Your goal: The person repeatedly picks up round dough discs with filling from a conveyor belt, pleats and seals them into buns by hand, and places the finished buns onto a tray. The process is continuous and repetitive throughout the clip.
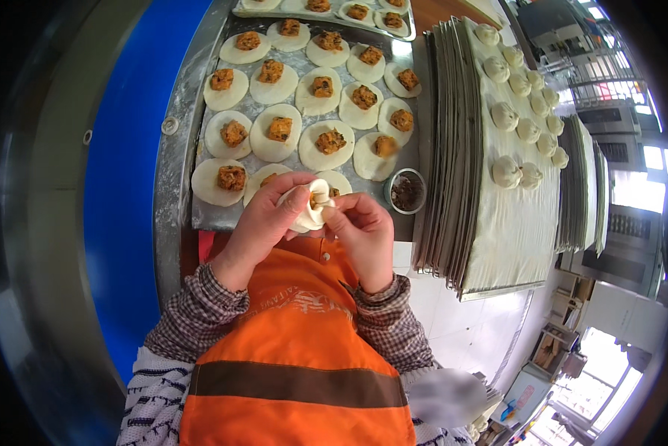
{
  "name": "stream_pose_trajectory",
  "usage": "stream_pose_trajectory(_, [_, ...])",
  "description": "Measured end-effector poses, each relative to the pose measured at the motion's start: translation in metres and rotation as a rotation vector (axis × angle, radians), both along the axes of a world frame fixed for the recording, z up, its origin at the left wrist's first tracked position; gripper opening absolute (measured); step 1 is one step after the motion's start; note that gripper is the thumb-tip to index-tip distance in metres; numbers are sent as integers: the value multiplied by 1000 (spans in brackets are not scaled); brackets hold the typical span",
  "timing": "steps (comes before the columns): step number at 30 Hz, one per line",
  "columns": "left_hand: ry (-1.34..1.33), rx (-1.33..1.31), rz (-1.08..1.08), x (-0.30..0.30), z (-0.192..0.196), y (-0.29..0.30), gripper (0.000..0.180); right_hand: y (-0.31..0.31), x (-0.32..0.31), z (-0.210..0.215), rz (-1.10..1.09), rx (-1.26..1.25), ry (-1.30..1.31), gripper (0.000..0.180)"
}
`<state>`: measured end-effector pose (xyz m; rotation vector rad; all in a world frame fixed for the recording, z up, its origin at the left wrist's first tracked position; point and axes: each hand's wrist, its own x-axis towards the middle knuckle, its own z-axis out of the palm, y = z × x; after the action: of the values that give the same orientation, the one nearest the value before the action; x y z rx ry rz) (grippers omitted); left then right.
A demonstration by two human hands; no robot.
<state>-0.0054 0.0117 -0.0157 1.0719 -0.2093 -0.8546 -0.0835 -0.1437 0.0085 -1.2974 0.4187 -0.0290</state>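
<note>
In the head view, the person's left hand (270, 215) is partly closed, curved around the left side of a dough wrapper (307, 220), its thumb lying against the near-facing side of the dough. The right hand (367, 227) has its fingers bent in, with thumb and forefinger pinching the wrapper's right edge. Neither hand is released: both grasp the same piece, which is gathered upward into a cup, with a bit of orange filling (315, 200) showing in its opening. The fingers hide part of it, so I cannot tell how far its rim is pleated.

The wrapper is held above the near edge of a floured metal tray (213, 218), in front of the person's orange apron (297, 338). Flat dough rounds (274, 154) lie in rows on the tray beyond the hands, each with a chunk of filling on top; two of the nearest are partly covered by the hands and the held dough. A small bowl (424, 192) with dark brown contents stands near the right hand, just beyond it. Farther right, shaped buns (507, 172) sit on a tall stack of sheets (497, 245).
</note>
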Motion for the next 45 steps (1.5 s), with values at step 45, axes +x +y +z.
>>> stream_pose_trajectory(45, [-214,77,-99,-3,29,-9,49,-9,-17,6,110,-148,-79,9])
